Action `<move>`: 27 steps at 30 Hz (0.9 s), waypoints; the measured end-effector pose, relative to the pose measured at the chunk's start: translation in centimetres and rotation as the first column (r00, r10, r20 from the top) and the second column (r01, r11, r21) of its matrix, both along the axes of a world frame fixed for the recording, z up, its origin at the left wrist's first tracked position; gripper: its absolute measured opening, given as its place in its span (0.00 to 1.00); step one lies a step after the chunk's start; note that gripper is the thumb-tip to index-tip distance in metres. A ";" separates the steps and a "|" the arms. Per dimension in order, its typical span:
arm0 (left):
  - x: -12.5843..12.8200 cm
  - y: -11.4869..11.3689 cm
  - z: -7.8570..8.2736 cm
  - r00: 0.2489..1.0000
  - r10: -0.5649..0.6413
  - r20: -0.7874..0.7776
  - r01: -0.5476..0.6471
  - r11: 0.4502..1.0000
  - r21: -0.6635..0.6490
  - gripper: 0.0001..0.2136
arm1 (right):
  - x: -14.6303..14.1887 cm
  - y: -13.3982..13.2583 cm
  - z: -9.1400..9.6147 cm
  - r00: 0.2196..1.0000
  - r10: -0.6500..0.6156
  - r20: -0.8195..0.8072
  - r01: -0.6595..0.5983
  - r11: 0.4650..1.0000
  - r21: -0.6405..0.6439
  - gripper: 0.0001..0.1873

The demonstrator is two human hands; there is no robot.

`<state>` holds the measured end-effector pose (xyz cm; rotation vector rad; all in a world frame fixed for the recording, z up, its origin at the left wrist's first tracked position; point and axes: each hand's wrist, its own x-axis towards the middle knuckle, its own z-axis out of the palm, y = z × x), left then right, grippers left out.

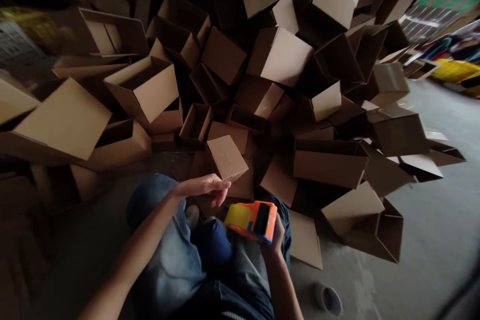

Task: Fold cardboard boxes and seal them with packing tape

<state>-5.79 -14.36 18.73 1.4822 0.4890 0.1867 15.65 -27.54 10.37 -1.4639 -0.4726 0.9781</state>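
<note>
My right hand (276, 238) grips an orange tape dispenser (255, 220) with a yellow tape roll, held over my knees. My left hand (208, 187) hovers palm down just in front of the dispenser, fingers curled loosely together with nothing visibly in them. A small closed cardboard box (227, 158) sits right beyond its fingertips, at the near edge of the pile; I cannot tell if the fingers touch it. I am sitting with jeans-clad legs (168, 250) bent in front of me.
A large heap of several open cardboard boxes (262, 70) fills the space ahead, from left to right. Grey concrete floor (438, 240) lies to the right. A small roll or cup (328, 299) lies on the floor by my right leg. Colourful goods (455, 67) sit far right.
</note>
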 end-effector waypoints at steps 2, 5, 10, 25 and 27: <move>-0.2 -0.4 0.5 0.985 -0.172 0.024 0.174 0.983 -0.062 0.32 | 0.3 -0.2 0.4 1.000 -0.018 -0.025 0.017 1.000 -0.014 0.23; -0.4 -0.8 1.0 0.946 -0.322 0.043 0.325 0.938 -0.123 0.28 | 0.6 -0.9 1.2 0.997 0.057 0.052 -0.059 0.998 0.025 0.26; -0.5 -1.2 0.7 0.946 -0.325 0.020 0.325 0.940 -0.104 0.25 | 0.5 -1.8 3.0 0.933 0.195 0.302 -0.223 0.973 0.058 0.31; -0.5 -1.1 -0.7 0.976 -0.214 -0.050 0.214 0.977 -0.012 0.17 | 0.0 -1.6 3.6 0.939 0.126 0.319 -0.146 0.989 0.039 0.33; -0.5 -1.0 -0.7 0.980 -0.196 -0.041 0.196 0.981 0.001 0.17 | -0.2 -1.5 3.7 0.944 0.112 0.310 -0.129 0.991 0.034 0.33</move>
